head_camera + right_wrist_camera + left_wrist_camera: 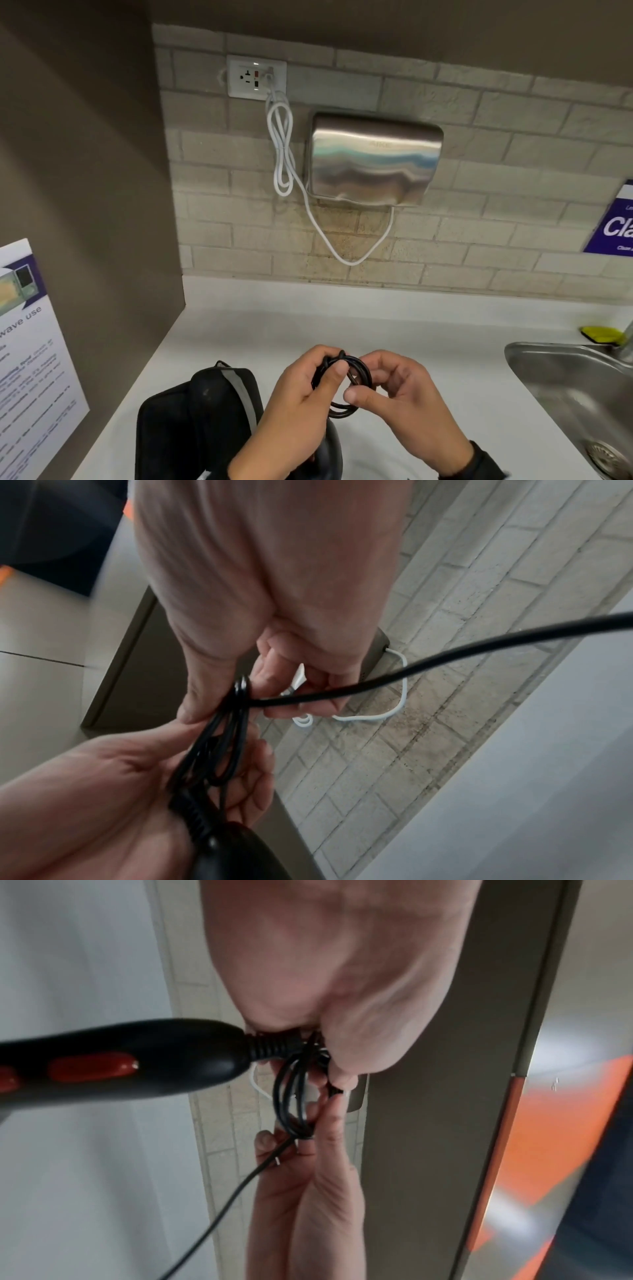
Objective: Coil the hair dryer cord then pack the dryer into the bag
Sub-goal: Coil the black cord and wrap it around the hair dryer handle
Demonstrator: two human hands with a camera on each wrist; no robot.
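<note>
My two hands hold a small coil of the black hair dryer cord (356, 383) above the white counter (394, 322). The left hand (308, 387) grips the coil's left side, thumb on top. The right hand (390, 383) pinches its right side. In the left wrist view the coil (294, 1096) hangs beside the black dryer handle with red buttons (137, 1058), and a loose cord end (222, 1202) trails downward. From the right wrist, the coil (219, 745) sits between both hands with one strand (479, 647) running off right. The black bag (191, 421) lies at the left; the dryer (330, 452) shows partly under my left hand.
A steel sink (548, 373) is set in the counter at the right, with a yellow sponge (599, 334) behind it. On the brick wall hang a metal hand dryer (373, 157), its white cord (282, 147) and an outlet (257, 77). A brown panel with a notice (30, 359) closes the left.
</note>
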